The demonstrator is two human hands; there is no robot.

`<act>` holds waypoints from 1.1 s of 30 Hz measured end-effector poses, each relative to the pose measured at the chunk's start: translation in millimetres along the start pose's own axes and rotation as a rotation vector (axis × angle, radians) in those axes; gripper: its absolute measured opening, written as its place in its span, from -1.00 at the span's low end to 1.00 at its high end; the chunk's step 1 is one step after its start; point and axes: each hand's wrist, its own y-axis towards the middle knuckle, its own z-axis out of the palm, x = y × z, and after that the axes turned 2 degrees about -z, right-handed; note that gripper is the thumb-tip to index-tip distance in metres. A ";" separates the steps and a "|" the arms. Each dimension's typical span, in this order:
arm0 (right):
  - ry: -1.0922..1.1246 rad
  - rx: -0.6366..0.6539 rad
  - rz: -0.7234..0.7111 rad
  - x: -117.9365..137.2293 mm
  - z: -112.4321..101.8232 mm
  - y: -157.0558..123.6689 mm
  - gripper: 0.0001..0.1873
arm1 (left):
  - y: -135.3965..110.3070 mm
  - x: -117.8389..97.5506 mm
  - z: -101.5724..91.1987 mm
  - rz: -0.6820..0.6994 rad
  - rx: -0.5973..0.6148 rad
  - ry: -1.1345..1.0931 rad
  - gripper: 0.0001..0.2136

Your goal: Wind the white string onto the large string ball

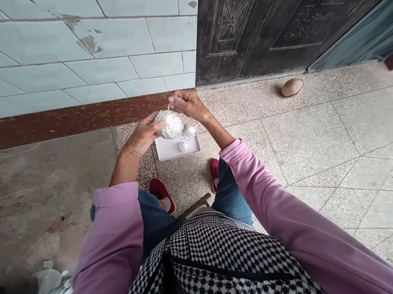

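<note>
White yarn bundle (170,125) was positioned above the far side of the tray (168,152), gripped in the left hand (141,135). I observed the right hand (189,105), beyond the tray, pinching a thin strand (168,106). One small ball (183,146) lay inside the tray.

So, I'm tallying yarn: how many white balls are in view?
3: a large ball in the left hand, a small ball towards the far right corner of the tray, and a smaller one inside it.
</note>
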 end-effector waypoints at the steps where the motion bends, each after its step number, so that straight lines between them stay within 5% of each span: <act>1: -0.003 0.003 0.005 -0.6 0.1 0.8 -0.30 | -0.8 -2.5 1.6 0.020 0.017 -0.027 -0.38; 9: -0.053 0.015 -0.022 -12.2 11.8 7.8 -0.22 | -1.2 -17.7 0.9 0.132 -0.118 -0.273 -0.25; 21: -0.184 0.141 -0.061 -12.7 14.9 -0.9 -0.44 | -11.9 -44.6 -47.4 0.391 -0.461 -0.391 -0.12; 28: -0.200 0.304 -0.107 -22.7 25.6 -3.2 -0.63 | 1.1 -30.9 -51.6 0.377 -0.408 -0.297 -0.25; 33: -0.218 0.432 0.077 -1.6 40.2 -21.2 -0.63 | 19.1 -6.3 -58.4 0.348 -0.371 -0.131 -0.24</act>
